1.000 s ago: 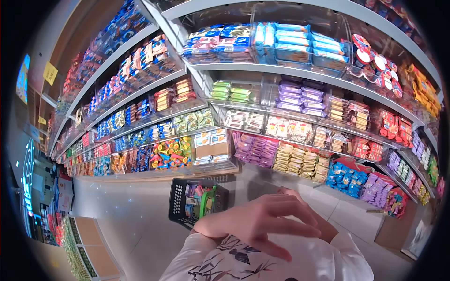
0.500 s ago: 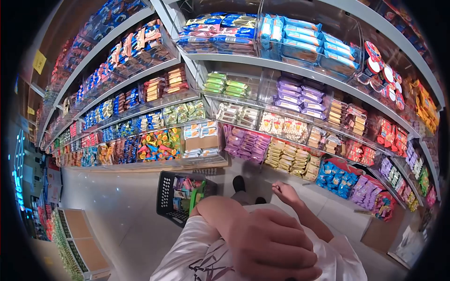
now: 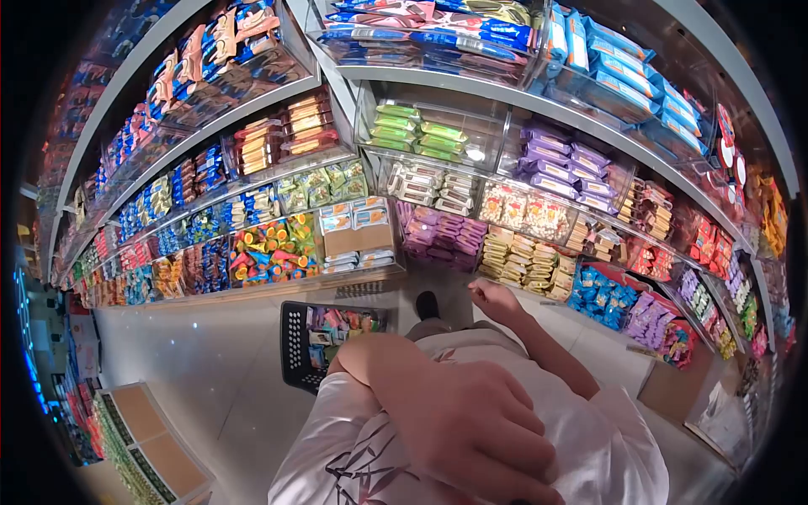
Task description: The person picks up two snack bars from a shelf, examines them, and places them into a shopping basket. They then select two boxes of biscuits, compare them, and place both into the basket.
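My left hand (image 3: 484,421) looms large before my chest, its fingers bent and pressed together; the palm side is hidden, so whatever it might hold does not show. The left forearm is folded across my white shirt (image 3: 547,370). Beside that elbow hangs a dark shopping basket (image 3: 295,341) with several colourful packets (image 3: 337,324) inside. Farther forward, my right hand (image 3: 492,300) is curled closed with nothing visible in it. It appears in front of the lowest bins, nearest to the yellow packets (image 3: 526,265), and touches nothing that I can see.
Curved shelves (image 3: 471,101) of snacks in clear bins wrap around the front and both sides. Green packets (image 3: 417,130), purple packets (image 3: 555,164) and blue bags (image 3: 602,295) fill some bins. A low brown display (image 3: 160,438) stands at the lower left.
The shelves look closer and the upper rows larger. The basket's green handle has gone out of sight behind my left arm. My right hand appears slightly farther left and higher.
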Demonstrator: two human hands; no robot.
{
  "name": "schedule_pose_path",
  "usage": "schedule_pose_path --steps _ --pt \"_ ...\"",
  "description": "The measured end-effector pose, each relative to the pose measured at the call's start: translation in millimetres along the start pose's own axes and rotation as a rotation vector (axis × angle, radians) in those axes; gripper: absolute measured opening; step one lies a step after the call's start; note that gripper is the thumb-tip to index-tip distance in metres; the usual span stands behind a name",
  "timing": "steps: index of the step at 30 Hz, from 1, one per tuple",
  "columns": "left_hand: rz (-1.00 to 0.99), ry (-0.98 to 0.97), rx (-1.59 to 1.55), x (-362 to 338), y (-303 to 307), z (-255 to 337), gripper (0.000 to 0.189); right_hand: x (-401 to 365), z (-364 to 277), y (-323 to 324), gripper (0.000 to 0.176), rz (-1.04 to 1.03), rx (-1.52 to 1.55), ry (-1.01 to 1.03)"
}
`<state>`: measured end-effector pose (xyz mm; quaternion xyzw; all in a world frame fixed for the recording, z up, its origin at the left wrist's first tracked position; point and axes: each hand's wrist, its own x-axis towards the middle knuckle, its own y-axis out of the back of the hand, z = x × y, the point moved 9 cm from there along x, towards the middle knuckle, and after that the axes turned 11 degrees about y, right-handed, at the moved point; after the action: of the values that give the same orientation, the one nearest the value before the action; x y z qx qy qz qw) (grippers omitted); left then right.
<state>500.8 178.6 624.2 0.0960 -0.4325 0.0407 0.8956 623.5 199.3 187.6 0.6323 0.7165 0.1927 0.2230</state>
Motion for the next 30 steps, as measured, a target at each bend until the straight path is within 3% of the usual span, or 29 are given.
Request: schedule_pose_path --steps 2,4,6,7,9,10,11,13,15,16,19,21,23,25,27,30 --pt "-0.107 0.09 -0.006 -18.9 7.0 -15.8 0.037 13.4 -11.4 0.8 0.024 0.02 0.038 0.0" --pt "-0.003 0.219 -0.011 -17.6 37.5 -45.1 0.028 26.3 -39.8 14.7 0.024 0.046 0.106 -0.016" --pt "0.332 0.565 -0.024 -53.3 70.1 -111.1 0.025 37.3 -64.5 48.5 0.024 0.261 0.047 0.158" --pt "0.632 0.786 -0.118 -79.8 87.7 -142.5 0.026 39.7 -81.1 65.7 0.023 0.309 -0.004 0.218" --pt "0.95 0.823 0.128 -139.1 124.9 -194.5 0.026 44.5 -117.4 101.4 0.021 0.404 -0.012 0.226" --pt "1.184 0.92 -0.214 -180.5 125.6 -228.4 0.027 42.9 -145.4 117.9 0.021 0.487 -0.136 0.362" --pt "1.266 0.943 -0.458 -202.2 117.9 -254.8 0.028 38.1 -169.3 130.6 0.02 0.574 -0.26 0.499" --pt "1.395 0.976 -0.97 -234.5 85.6 -301.2 0.03 35.3 -189.6 124.9 0.023 0.505 -0.36 0.677" --pt "1.269 1.042 -0.949 -237.5 67.5 -331.9 0.033 31.9 -217.2 115.3 0.024 0.493 -0.382 0.875" --pt "1.257 1.191 -0.965 -201.5 52.1 -300.3 0.036 36.2 -217.1 114.3 0.024 0.444 -0.356 0.921" --pt "1.127 1.006 -1.03 -204.1 43.4 -338.2 0.044 50.3 -200.1 110.5 0.026 0.263 -0.279 1.038" --pt "0.922 1.006 -0.726 -198.3 45.1 -345.5 0.049 61.5 -172.8 125.9 0.019 0.375 -0.337 0.896" --pt "0.581 1.077 -0.106 -183.2 43.8 -318.5 0.053 68.3 -139.6 143.1 0.02 0.43 -0.429 0.726" --pt "0.535 1.124 -0.249 -172.2 30.8 -294.0 0.056 78.8 -93.3 156.9 0.023 0.428 -0.461 0.537" --pt "0.775 1.063 -1.122 -142.7 24.0 -273.9 0.056 72.4 -64.0 173.5 0.027 0.525 -0.47 0.39" --pt "0.827 1.013 -1.103 -173.4 33.4 -290.1 0.052 52.9 -51.3 180.9 0.024 0.503 -0.35 0.314"
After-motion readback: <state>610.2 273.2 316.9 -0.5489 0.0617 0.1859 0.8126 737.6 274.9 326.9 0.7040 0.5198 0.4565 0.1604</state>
